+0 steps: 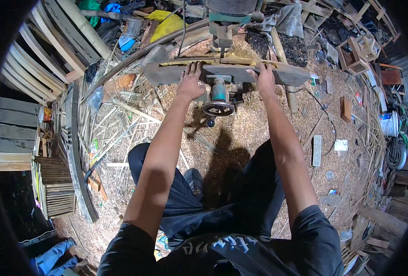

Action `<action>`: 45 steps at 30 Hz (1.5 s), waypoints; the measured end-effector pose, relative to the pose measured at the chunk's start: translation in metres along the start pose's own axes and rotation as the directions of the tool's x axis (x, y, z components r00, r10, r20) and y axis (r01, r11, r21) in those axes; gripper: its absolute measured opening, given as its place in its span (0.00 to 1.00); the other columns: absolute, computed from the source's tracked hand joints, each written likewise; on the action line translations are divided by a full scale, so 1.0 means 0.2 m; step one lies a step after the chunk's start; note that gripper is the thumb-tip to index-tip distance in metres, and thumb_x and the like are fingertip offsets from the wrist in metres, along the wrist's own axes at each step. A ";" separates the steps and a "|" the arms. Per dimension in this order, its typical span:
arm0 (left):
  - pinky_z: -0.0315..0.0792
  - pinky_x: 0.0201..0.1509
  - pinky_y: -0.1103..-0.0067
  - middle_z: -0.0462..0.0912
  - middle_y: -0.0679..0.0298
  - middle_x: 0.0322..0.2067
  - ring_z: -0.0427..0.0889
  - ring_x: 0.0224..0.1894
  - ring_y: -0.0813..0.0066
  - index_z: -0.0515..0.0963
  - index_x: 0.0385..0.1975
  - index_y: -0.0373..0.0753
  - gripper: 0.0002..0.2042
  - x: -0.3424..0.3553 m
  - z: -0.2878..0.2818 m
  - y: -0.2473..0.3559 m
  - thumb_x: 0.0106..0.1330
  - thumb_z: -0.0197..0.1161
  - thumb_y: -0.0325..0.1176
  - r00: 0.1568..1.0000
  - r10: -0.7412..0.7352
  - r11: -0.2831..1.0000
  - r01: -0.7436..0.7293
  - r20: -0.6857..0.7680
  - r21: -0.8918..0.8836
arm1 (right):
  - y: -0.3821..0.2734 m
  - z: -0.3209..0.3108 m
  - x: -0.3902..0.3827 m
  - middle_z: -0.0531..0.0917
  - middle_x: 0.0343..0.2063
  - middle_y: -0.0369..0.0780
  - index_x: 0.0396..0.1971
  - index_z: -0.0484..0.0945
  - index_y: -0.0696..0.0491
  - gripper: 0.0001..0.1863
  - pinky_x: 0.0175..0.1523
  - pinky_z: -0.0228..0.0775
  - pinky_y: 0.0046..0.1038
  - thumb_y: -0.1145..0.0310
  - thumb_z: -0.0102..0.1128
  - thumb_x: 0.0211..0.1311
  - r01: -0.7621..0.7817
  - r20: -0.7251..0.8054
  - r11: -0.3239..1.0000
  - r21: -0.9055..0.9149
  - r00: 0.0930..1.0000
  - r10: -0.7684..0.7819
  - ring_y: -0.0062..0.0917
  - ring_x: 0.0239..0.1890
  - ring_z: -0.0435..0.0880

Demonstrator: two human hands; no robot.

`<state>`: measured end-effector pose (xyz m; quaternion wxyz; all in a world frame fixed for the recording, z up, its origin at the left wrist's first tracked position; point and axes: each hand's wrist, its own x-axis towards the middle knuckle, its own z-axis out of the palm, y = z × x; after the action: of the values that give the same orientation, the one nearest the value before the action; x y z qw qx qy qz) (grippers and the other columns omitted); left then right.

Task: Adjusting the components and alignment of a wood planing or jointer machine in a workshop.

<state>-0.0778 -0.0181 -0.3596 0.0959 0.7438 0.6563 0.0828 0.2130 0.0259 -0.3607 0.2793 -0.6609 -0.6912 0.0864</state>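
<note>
A long grey wooden board (241, 71) lies across the front of a drilling machine (229, 20), level with its bit. My left hand (192, 83) grips the board left of the middle, fingers over its upper edge. On the other side, my right hand (264, 79) is closed over the same edge, thumb pointing inward. Between the hands, the machine's bit (222, 51) points down at a strip of yellowish wood (190, 61) just behind the board. Under the board are a green column (218, 90) and a round handwheel (218, 108).
Wood shavings and thin offcuts cover the floor (245, 124). Curved wooden pieces (34, 71) lean at the left, above stacked slats (59, 193). A long dark beam (77, 170) lies on the left. Wooden frames (353, 55) and a white bucket (389, 123) stand at the right.
</note>
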 end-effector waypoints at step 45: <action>0.45 0.73 0.71 0.54 0.54 0.70 0.52 0.72 0.56 0.48 0.72 0.56 0.32 -0.67 0.26 0.13 0.71 0.23 0.62 0.970 -0.078 0.519 0.237 0.230 -0.821 | -0.42 0.12 -0.88 0.60 0.56 0.60 0.68 0.42 0.53 0.57 0.56 0.68 0.49 0.48 0.72 0.47 0.088 0.130 0.919 0.384 0.980 -0.148 0.56 0.55 0.68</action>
<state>-0.0566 -0.1562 -0.4041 0.5033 0.5465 0.5890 0.3181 0.1228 -0.1468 -0.3868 0.3506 -0.5431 -0.7202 0.2519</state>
